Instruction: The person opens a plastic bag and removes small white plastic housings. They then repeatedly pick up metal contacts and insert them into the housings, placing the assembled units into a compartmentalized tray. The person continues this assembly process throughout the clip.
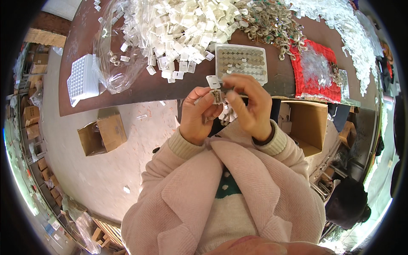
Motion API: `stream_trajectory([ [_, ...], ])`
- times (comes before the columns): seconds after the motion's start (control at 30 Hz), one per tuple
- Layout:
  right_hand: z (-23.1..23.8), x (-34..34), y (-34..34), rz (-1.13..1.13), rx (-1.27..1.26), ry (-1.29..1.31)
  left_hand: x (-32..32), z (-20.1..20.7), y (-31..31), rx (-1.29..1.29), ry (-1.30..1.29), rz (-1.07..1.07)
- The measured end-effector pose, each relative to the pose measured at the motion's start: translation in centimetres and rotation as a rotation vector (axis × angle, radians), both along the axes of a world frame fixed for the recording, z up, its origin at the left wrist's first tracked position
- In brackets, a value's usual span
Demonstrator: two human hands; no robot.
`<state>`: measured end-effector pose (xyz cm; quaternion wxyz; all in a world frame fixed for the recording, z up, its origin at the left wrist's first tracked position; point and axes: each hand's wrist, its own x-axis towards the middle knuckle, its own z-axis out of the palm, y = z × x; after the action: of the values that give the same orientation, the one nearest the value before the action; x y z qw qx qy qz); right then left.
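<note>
My left hand (197, 112) is closed around a small white plastic case (217, 97) in front of the table's near edge. The lid (213, 82) of the case is folded back, and small metal parts show inside the case, too small to name. My right hand (250, 104) is just to the right of it. Its thumb and forefinger are apart and slightly blurred, with nothing visible between them. Just beyond my hands lies a clear tray (264, 76) with rows of round silver discs that look like button cells.
White plastic cases (182, 29) are heaped on the brown table (123, 95), beside a heap of tangled parts (272, 25). At left are stacked white trays (83, 78) and a clear bag (114, 85). Red cloth (301, 80) lies at right. Cardboard boxes (112, 131) stand below.
</note>
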<state>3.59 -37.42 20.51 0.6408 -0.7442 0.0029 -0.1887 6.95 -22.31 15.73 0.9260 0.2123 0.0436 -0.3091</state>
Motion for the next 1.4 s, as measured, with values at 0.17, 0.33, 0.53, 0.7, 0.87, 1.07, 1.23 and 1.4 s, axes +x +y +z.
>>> stream_trajectory([
  [0.17,0.6,1.0,-1.3,0.138,0.478,0.518,-0.2,0.4,0.0,-0.04,0.001,-0.111],
  [0.33,-0.4,0.9,-0.6,0.09,0.166,-0.054,-0.3,0.1,-0.1,-0.125,0.011,-0.099],
  [0.53,-0.8,0.8,-1.0,0.203,-0.067,-0.287,-0.7,1.1,-0.4,-0.04,0.131,-0.053],
  [0.7,-0.9,1.0,-0.5,0.144,-0.17,-0.342,-0.9,1.4,-0.7,0.026,0.212,-0.017],
  [0.87,-0.7,1.0,-0.3,0.133,-0.161,-0.338,-0.8,0.8,-0.3,-0.095,0.192,-0.069],
  [1.07,-0.2,0.8,-0.5,0.175,-0.142,-0.304,-0.3,0.2,0.1,-0.144,0.069,-0.106],
  [1.23,-0.4,0.7,-0.3,0.15,-0.181,-0.306,-0.5,-0.1,-0.2,-0.145,0.11,-0.092],
  [1.4,-1.2,0.9,0.2,0.104,-0.199,-0.359,-0.9,0.7,-0.9,-0.002,0.224,-0.039],
])
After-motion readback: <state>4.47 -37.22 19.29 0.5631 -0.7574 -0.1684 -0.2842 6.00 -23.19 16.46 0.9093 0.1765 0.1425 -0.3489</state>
